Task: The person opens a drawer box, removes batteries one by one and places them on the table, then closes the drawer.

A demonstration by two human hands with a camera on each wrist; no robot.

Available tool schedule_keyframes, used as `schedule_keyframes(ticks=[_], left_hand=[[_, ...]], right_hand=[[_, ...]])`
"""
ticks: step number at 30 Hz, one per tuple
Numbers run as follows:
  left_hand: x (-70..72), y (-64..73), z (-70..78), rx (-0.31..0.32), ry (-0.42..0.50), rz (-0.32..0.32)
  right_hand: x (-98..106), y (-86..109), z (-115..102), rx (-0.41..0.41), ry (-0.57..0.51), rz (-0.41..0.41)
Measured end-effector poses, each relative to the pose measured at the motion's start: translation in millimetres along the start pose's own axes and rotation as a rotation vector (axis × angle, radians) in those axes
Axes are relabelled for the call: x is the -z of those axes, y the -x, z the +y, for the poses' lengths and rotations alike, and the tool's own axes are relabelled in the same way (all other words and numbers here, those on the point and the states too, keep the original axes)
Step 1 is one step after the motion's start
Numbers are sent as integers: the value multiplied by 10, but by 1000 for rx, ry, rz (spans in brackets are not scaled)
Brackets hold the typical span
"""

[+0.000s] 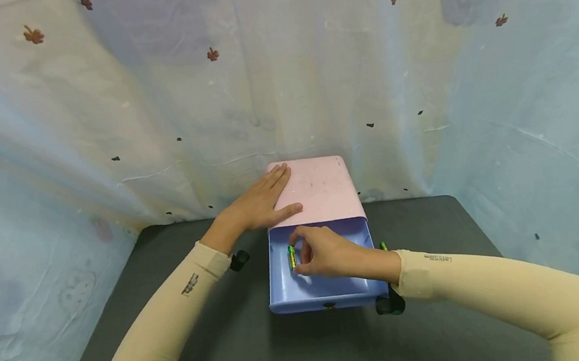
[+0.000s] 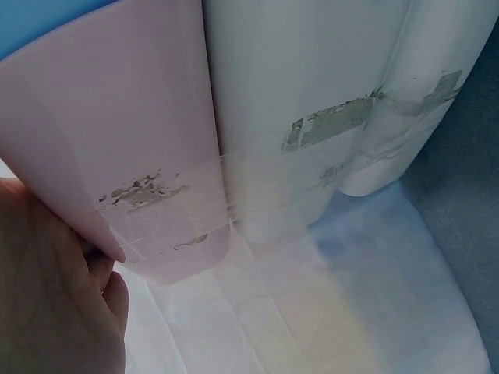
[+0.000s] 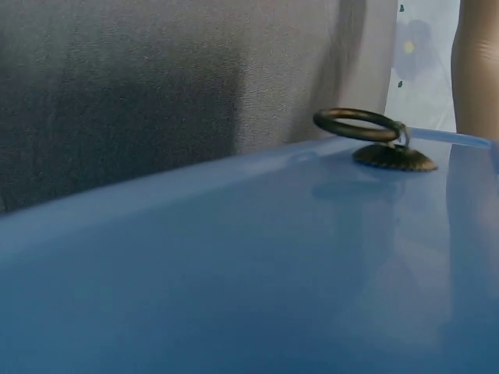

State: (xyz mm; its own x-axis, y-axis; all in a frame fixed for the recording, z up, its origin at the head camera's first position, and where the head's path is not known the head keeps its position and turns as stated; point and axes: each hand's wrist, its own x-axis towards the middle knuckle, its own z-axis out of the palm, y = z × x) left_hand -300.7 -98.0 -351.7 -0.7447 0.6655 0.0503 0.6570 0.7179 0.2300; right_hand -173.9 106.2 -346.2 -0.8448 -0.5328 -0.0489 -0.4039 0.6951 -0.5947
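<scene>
A pulled-out blue drawer extends from a cabinet with a pink top. My left hand rests on the left part of that top, fingers straight and thumb spread; the left wrist view has part of this hand against the cabinet's pink side. Inside the drawer, near its left wall, my right hand pinches a small green-and-gold battery between thumb and index finger, at its two ends. The right wrist view is filled by the drawer's blue front and its bronze ring pull; the right hand is hidden there.
Below the pink section, the cabinet has pale tiers with worn tape marks. Another small green item shows just right of the drawer, beside my right wrist. Under everything is a dark table, with a patterned curtain behind it.
</scene>
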Motion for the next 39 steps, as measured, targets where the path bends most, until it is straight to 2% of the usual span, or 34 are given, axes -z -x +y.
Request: schedule_keyframes(ticks=[19, 27, 39], left_hand=[[8, -8, 12, 6, 4, -4], [6, -16, 20, 19, -10, -13], [-4, -19, 13, 16, -13, -13]], right_hand=[[379, 308, 197, 102, -91, 49], [543, 396, 304, 112, -115, 49], [721, 577, 573, 108, -83, 87]])
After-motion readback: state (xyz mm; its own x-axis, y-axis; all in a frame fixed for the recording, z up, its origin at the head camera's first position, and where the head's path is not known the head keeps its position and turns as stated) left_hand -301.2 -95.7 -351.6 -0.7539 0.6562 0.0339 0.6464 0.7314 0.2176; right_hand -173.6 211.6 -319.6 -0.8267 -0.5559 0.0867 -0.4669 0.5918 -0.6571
